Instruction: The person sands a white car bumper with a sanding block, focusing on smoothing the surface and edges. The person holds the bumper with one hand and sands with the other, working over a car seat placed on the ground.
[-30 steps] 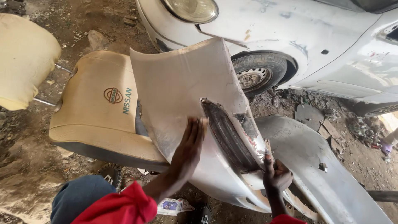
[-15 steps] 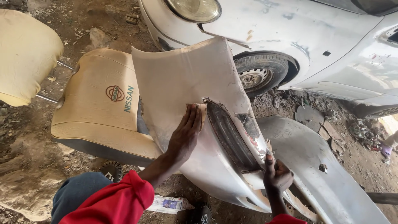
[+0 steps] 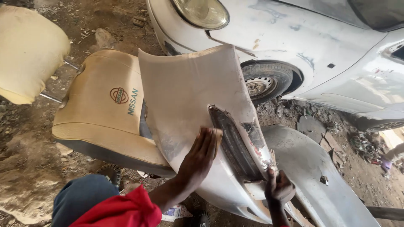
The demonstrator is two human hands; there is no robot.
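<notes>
At the far left a beige headrest [image 3: 29,50] lies on the dirt ground [image 3: 25,168], soft and rounded. Beside it is a seat [image 3: 101,109] of beige ribbed fabric with a darker lower edge, lying flat. A grey-white bumper [image 3: 185,88] leans over the seat; its surface is dull, dusty and curved, with a long dark grille slot [image 3: 233,145] whose edges are rough and chipped. The left hand [image 3: 200,157] lies flat on the bumper just left of the slot, fingers stretched and pressed on a small tan sanding pad [image 3: 212,136]. The arm wears a red sleeve [image 3: 113,210]. The right hand [image 3: 278,187] is at the lower end of the slot, fingers curled tight around the broken edge of the bumper. To the right lies another grey curved panel [image 3: 311,176], smooth and bare. Behind stands a white car [image 3: 294,38] with patchy paint, a round headlight [image 3: 202,12] and a dusty wheel [image 3: 263,82]. Rubble [image 3: 336,134] covers the ground under it.
</notes>
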